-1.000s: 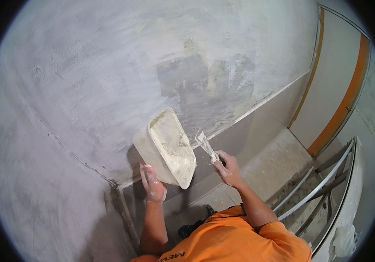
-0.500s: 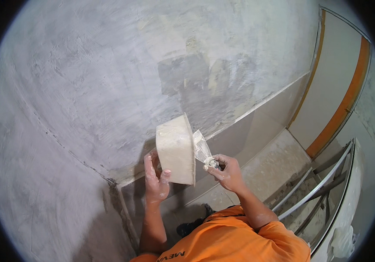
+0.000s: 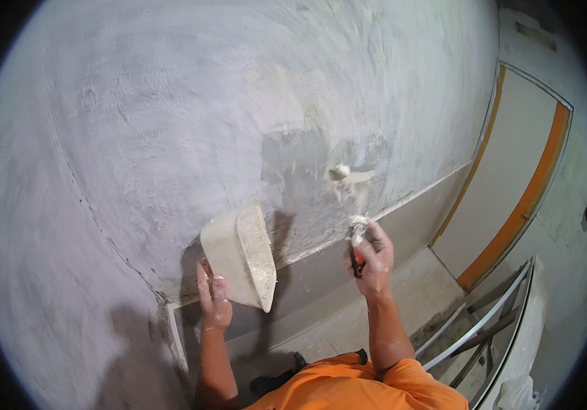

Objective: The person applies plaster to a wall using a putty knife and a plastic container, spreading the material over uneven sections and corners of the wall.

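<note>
My left hand grips a cream plastic tub by its outer side; the tub is tilted, with dried putty on its rim. My right hand is closed round the red handle of a putty knife, raised toward the wall. The blurred blade is at a fresh white lump of putty on a darker grey patch of the plastered wall. I cannot tell exactly whether the blade touches the wall.
Below the plaster runs a beige tiled band above a dusty floor ledge. At right stand a pale door with orange edging and a metal frame, perhaps a ladder or scaffold, with a white bag. My shadow falls lower left.
My right hand has moved up and right from beside the tub to the wall, where a white putty lump now shows. The tub turned and shifted slightly left; the view has moved.
</note>
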The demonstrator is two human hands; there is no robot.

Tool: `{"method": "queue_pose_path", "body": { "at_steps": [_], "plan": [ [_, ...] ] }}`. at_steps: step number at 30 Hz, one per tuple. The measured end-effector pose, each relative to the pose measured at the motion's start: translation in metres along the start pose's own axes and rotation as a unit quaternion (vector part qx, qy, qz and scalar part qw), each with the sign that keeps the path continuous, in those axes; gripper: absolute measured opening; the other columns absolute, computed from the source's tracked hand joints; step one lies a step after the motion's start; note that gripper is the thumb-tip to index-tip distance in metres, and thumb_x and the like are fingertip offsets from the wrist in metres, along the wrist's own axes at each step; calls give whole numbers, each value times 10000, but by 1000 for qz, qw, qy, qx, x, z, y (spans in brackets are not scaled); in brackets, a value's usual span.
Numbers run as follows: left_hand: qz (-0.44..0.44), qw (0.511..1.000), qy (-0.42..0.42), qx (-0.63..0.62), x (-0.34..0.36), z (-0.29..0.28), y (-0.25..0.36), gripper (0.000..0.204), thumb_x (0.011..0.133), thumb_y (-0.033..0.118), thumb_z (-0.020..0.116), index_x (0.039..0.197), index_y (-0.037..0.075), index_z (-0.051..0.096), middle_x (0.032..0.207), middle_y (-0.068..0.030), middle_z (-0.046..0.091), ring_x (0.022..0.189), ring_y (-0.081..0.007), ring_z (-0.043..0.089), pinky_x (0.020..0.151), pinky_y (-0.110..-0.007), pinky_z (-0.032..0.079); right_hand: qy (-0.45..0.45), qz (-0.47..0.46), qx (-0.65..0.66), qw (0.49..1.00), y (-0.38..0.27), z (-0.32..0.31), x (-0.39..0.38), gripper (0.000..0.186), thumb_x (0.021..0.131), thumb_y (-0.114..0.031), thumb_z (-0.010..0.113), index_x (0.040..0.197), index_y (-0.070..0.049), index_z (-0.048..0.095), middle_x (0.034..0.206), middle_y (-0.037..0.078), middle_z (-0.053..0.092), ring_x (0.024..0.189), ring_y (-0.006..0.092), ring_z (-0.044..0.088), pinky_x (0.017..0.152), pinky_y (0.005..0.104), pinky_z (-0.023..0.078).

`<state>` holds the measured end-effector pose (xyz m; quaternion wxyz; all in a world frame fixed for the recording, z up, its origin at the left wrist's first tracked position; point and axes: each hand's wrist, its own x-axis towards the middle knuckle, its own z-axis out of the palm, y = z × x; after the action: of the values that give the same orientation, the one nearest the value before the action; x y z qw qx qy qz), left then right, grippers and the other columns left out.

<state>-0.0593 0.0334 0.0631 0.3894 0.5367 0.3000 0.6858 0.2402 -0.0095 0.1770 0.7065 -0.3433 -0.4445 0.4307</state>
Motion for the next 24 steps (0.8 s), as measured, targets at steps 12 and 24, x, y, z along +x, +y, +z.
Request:
{"method": "queue_pose_path", "body": {
  "at_steps": [12,24],
  "plan": [
    [-18,998,8,-64,4,9,13,676,1057,371,416,1554,6,139,1558,-128,309,1417,-238,324,1169,-385,253,361,-514,-592,505,34,8,86,405,1009,-125,453,1381,19,383,987,144,547,884,258,560,864,367,472],
    [-33,996,26,-77,0,7,9,693,1041,394,453,1536,-5,176,1533,-114,341,1393,-215,331,1161,-365,239,186,-353,-380,835,21,14,114,437,946,-27,499,1364,87,444,1188,306,587,1111,464,565,984,494,412]
  ]
}}
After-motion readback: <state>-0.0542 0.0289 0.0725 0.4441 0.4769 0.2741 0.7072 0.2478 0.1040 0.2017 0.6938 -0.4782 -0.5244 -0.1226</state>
